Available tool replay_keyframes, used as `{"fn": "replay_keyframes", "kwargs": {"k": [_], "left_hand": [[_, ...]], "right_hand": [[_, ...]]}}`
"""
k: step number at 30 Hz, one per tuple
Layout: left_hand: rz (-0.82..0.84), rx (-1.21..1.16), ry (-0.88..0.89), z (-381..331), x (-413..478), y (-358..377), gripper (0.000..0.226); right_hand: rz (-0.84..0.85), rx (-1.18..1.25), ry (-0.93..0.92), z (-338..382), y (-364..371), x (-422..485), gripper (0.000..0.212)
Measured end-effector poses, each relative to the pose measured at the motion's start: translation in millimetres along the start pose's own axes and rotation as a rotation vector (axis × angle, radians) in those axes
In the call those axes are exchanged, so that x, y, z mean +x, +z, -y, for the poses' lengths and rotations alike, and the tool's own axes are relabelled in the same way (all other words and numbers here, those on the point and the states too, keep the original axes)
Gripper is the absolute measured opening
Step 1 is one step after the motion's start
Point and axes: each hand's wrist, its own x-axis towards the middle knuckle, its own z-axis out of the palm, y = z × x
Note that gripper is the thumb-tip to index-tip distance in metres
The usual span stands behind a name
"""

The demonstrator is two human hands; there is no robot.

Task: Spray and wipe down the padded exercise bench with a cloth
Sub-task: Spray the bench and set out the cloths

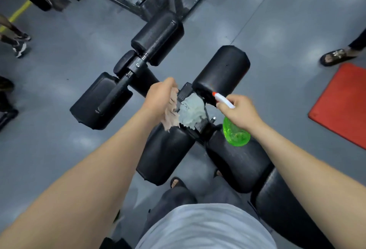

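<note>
L hand point(160, 95) grip curled on cloth point(172, 114); R hand point(240, 112) grip wrapped round spray bottle point(236, 132) neck.

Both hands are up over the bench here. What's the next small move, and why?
Probably squeeze the trigger: the right hand points the spray bottle at the near end of the black pad, while the left hand holds the cloth beside it, not yet wiping.

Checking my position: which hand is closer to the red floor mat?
Right. The right hand, gripping the green spray bottle, is left of the red mat; the left hand, holding a cloth, is farther left.
</note>
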Motion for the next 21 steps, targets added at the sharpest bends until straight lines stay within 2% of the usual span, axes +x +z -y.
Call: {"fn": "replay_keyframes", "kwargs": {"k": [3,4,7,10,15,17,21], "left_hand": [[0.128,-0.3,-0.108,4,-5,9,0.008],[0.144,-0.332,-0.112,6,-5,11,0.004],[0.103,-0.238,-0.131,17,1,14,0.017],[0.048,-0.186,-0.142,25,4,16,0.035],[0.086,-0.174,-0.102,31,-5,23,0.04],[0.097,-0.151,-0.087,33,-8,26,0.048],[0.081,-0.105,-0.059,33,-10,32,0.038]], "right_hand": [[0.049,-0.1,0.091,-35,12,-16,0.034],[0.06,-0.129,0.124,-44,17,-19,0.035],[0.094,-0.18,0.205,-65,31,-24,0.033],[0.165,-0.265,0.279,-73,40,-26,0.021],[0.211,-0.225,0.32,-91,53,-31,0.007],[0.217,-0.183,0.314,-93,56,-32,0.013],[0.213,-0.158,0.316,-99,55,-26,0.01]]}}
